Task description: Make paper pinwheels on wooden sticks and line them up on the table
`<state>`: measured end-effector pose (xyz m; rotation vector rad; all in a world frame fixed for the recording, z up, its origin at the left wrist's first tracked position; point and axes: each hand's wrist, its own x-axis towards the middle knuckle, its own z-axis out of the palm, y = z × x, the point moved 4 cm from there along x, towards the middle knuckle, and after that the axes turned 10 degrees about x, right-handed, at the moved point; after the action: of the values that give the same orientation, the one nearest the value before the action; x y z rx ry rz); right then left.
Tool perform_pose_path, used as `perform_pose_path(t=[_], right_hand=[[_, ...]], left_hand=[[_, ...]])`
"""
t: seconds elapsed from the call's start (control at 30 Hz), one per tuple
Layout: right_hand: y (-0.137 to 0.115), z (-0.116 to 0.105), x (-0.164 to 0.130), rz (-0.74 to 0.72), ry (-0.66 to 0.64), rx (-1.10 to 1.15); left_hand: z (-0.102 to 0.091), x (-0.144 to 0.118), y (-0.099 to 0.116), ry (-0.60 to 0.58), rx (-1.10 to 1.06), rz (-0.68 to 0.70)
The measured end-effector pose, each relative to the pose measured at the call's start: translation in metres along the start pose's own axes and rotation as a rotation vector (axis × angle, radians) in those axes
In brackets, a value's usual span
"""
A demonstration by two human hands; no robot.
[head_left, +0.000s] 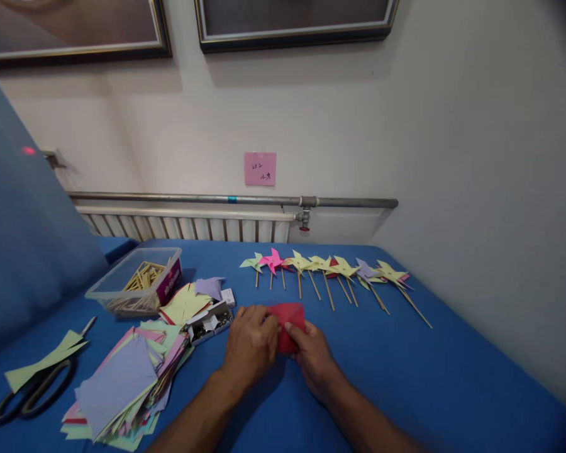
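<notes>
Red square paper sheet [288, 322] lies flat on the blue cloth-covered table [429, 377], near its middle, pinned under both hands. Head view: left hand [251, 347] presses palm-down on the sheet's left part, fingers curled over it; right hand [315, 355] pinches the right edge between thumb and fingertips. Just beyond, row of paper pinwheels on wooden sticks [330, 274]. Left of the hands, small open box of metal pins [210, 323], a loose stack of coloured paper squares [127, 377], clear plastic tub of wooden sticks [136, 286], black-handled scissors [28, 390] under a green strip.
</notes>
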<state>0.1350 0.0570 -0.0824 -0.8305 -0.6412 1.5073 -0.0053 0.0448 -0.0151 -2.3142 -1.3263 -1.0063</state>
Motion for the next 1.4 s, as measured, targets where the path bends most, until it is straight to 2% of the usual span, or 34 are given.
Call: perform_pose_path(t=[0.1,0.17,0.27,0.37,0.57,0.7,0.77,0.83,0.9,1.0,1.07,1.3,1.4], right_hand=[[0.002,-0.008,0.005,-0.057,0.020,-0.076],[0.003,-0.013,0.009,-0.100,0.031,-0.144],[0.002,-0.017,0.012,-0.135,0.028,-0.234],[0.000,-0.015,0.011,-0.153,0.013,-0.329],[-0.008,-0.002,0.002,-0.129,-0.072,-0.374],[-0.011,0.002,-0.001,-0.127,-0.088,-0.353],[-0.012,0.003,-0.003,-0.121,-0.099,-0.363],[-0.013,0.006,-0.004,-0.104,-0.136,-0.376],[-0.015,0.009,-0.006,-0.093,-0.176,-0.407],[-0.018,0.014,-0.011,-0.096,-0.233,-0.470],[-0.020,0.017,-0.014,-0.109,-0.261,-0.514],[-0.025,0.018,-0.015,-0.058,-0.316,-0.522],[-0.026,0.014,-0.013,-0.031,-0.286,-0.444]], left_hand=[[0.001,0.005,-0.017,-0.083,-0.337,-0.351],[0.008,0.005,-0.027,-0.182,-0.611,-0.611],[0.020,0.004,-0.027,-0.353,-0.981,-0.845],[0.025,0.001,-0.022,-0.415,-1.138,-0.926],[0.030,-0.007,-0.019,-0.413,-1.311,-1.029],[0.033,-0.007,-0.025,-0.342,-1.407,-1.104],[0.029,-0.004,-0.033,-0.249,-1.352,-1.111],[0.022,0.001,-0.041,-0.199,-1.255,-1.040],[0.017,0.006,-0.043,-0.278,-1.201,-0.913],[0.014,0.007,-0.039,-0.507,-1.171,-0.730],[0.015,0.005,-0.036,-0.579,-1.139,-0.654],[0.022,-0.001,-0.032,-0.626,-1.155,-0.620],[0.020,0.001,-0.033,-0.594,-1.181,-0.654]])
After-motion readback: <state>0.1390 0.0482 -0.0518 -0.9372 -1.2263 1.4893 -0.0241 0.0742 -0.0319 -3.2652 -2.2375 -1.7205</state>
